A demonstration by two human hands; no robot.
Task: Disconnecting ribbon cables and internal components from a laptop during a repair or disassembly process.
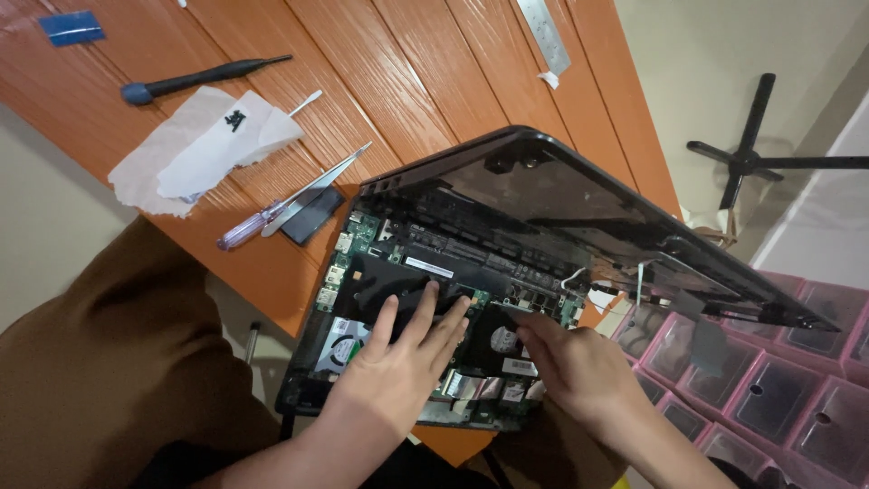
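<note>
The left hand [405, 355] lies flat, palm down, fingers spread and extended forward. The right hand [572, 367] is palm down beside it, fingers curled inward, both forearms bare.

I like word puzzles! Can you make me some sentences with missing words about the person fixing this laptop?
1. The left hand lies flat, fingers spread, on the open ____.
2. The table is made of ____ wood.
3. The screwdriver has a clear ____ handle.
4. The storage boxes at the right are ____.

Missing words: laptop; orange; purple; pink
</note>
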